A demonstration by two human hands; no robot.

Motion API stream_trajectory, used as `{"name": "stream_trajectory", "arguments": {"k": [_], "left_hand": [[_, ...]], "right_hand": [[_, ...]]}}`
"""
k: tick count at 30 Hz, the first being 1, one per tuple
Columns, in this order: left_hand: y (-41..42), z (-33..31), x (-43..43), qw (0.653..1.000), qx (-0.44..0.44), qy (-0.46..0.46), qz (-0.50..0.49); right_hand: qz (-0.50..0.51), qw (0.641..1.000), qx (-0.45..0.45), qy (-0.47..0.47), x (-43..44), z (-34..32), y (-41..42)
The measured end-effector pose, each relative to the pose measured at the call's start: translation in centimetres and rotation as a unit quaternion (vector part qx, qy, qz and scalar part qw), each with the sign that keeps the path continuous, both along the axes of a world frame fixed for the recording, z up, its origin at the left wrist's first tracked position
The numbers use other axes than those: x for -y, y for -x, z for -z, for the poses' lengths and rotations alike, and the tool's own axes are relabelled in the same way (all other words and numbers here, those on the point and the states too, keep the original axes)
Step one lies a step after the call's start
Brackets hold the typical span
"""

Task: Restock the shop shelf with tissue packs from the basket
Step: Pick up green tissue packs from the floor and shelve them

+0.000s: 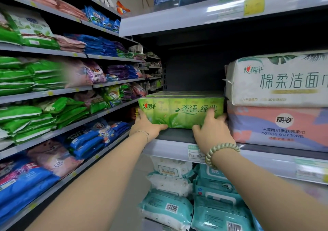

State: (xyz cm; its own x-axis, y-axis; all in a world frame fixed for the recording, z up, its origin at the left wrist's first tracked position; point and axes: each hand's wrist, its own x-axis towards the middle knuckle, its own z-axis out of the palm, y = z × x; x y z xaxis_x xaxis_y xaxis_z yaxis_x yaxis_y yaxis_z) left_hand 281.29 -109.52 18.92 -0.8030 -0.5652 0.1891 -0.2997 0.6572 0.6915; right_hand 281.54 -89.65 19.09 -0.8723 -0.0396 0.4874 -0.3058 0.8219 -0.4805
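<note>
Green film covers the tissue pack (179,110), which sits flat on the dark board of the shelf (175,135), between the two hands and a little beyond their knuckles. The left hand (148,125) grasps its lower left corner, thumb up against the end and fingers curled along the bottom edge. The right hand (212,133) holds the other end, with fingers spread on the printed face and wrapping round the right corner. The long axis of the pack runs side to side, from one hand to the other and parallel with the shelf's front lip. Its broad printed face looks back toward the person, with the lettering upright. Beyond the right hand's fingertips the pack's end lies just beside a pink towel pack (266,124), on which a white face-towel pack (276,81) is stacked; whether they touch cannot be told. Past the hands, behind the held pack, the tops of what look like more green packs show in a row. By my reading this pack is all but placed and needs only a nudge back and a letting go. The dark gap above it suggests room for more (the basket is out of sight, so how many packs remain cannot be told).
</note>
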Motion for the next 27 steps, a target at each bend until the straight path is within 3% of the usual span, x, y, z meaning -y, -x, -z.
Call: {"name": "stream_trajectory", "arguments": {"k": [5,14,21,27], "left_hand": [[0.3,-0.3,0.2,1.000,0.019,-0.005,-0.012],[-2.1,-0.7,-0.6,0.993,-0.070,0.064,-0.076],[-6.5,-1.7,1.0,0.982,-0.057,0.174,-0.053],[-10.3,-1.1,2.4,0.951,-0.071,0.298,-0.032]], "right_hand": [[0.040,0.995,-0.076,-0.042,0.2,0.5,-0.1],[0.029,0.986,-0.143,-0.079,0.2,0.7,-0.4],[-0.030,0.975,-0.128,-0.178,-0.3,-1.0,-1.2],[-0.097,0.964,-0.156,-0.193,1.3,-1.1,-3.5]]}}
